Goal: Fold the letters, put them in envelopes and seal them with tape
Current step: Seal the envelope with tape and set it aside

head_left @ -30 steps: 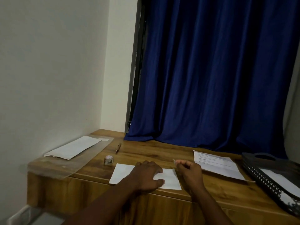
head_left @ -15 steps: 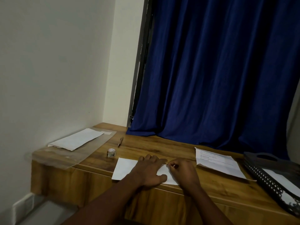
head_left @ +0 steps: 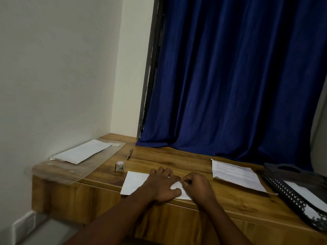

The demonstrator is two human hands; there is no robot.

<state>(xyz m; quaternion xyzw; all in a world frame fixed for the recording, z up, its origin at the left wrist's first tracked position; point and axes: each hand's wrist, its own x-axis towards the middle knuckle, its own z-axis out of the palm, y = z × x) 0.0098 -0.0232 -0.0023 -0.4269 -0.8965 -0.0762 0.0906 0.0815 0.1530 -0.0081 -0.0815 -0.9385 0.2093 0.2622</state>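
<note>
At the counter's [head_left: 230, 207] near edge, the left hand [head_left: 160, 184] presses flat, fingers spread, on 1 white envelope [head_left: 135, 182] lying lengthwise left to right. The right hand [head_left: 198, 186] pinches its fingers together at the envelope's top edge. Right, 1 printed letter [head_left: 231, 172]; beyond it, 1 black tray [head_left: 283, 188] holding paper. Farther left, 1 tape roll [head_left: 120, 165], 1 pen [head_left: 130, 153].

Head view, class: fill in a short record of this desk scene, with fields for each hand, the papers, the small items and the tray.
left hand: flat, pressing the envelope to the desk
right hand: fingers pinched at the envelope's far edge; what they hold cannot be told
letter: printed, lying right of the hands
papers: far left, on a clear sheet
tape roll: left of the envelope
pen: behind the roll
tray: black, far right, paper inside
</note>
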